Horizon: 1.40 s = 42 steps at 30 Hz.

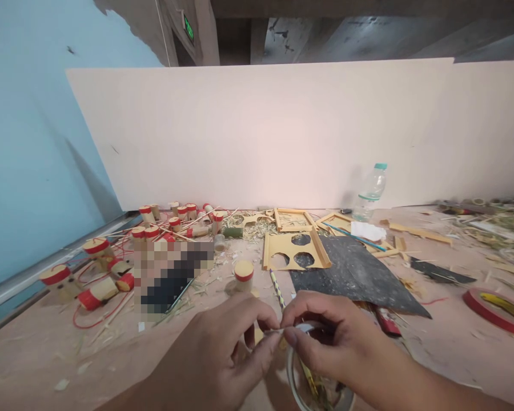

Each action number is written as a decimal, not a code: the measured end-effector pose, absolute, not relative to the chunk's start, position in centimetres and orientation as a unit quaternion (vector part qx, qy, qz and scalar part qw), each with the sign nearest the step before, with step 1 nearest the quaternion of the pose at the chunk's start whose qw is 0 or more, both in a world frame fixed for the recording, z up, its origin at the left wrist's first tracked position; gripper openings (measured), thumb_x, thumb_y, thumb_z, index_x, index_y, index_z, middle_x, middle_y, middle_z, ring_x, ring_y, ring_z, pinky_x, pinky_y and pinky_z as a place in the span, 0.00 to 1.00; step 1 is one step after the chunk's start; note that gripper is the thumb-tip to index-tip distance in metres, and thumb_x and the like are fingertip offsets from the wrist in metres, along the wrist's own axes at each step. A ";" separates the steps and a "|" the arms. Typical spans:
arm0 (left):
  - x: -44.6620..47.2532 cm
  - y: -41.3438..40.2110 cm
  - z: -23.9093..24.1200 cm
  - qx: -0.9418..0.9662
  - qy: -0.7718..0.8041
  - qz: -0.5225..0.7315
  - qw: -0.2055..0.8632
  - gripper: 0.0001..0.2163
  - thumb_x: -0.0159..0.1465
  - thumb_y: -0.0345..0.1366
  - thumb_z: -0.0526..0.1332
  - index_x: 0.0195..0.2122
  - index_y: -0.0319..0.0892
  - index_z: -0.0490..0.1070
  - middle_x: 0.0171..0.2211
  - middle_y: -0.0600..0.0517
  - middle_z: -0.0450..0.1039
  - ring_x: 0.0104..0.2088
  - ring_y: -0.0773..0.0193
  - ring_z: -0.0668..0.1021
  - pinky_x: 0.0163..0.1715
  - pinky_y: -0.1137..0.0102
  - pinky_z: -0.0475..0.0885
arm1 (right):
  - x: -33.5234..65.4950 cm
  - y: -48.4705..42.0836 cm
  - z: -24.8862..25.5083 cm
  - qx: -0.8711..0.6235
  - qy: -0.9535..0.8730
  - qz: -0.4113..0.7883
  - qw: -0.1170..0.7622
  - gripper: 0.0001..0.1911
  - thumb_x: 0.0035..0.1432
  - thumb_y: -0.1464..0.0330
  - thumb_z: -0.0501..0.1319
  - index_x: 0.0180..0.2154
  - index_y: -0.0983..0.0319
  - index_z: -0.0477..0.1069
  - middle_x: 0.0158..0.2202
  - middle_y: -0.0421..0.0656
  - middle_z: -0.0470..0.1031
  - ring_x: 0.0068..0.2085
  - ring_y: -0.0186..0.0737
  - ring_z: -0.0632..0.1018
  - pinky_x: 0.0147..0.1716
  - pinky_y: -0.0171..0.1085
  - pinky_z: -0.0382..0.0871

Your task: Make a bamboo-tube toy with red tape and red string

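My left hand [235,348] is closed in a pinch, its thumb and forefinger meeting on a small thin whitish strip [274,331]. From the other side, my right hand [338,337] pinches the same strip, fingertips nearly touching the left ones. What the strip is made of is unclear. Beneath my right hand stands a clear round container [290,377] with a yellow stick and dark bits inside, partly hidden by the hand. Just beyond the fingertips lies a striped straw [276,288]. A short cylinder with a red band [244,274] stands beyond my left hand.
Several red-banded cylinders [96,248] with red string crowd the left side. A dark phone [171,282] lies nearer. Farther back are a yellow card with round holes [297,251], a black sheet [355,274] and a water bottle [372,191]. Red tape [497,314] lies right.
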<state>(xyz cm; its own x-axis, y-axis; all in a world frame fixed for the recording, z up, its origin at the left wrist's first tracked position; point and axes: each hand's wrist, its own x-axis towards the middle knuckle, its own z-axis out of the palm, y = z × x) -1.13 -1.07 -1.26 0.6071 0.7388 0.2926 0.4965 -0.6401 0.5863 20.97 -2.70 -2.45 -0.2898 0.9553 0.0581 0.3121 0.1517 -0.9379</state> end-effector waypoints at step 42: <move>-1.0 -0.9 -1.7 0.910 0.259 0.299 0.122 0.08 0.74 0.27 0.57 0.38 0.46 0.70 0.33 0.56 0.77 0.30 0.67 0.77 0.31 0.73 0.69 | 20.9 -3.1 -1.9 -0.467 -0.578 0.568 0.354 0.08 0.58 0.63 0.67 0.30 0.60 0.77 0.23 0.34 0.68 0.24 0.31 0.65 0.23 0.31 0.58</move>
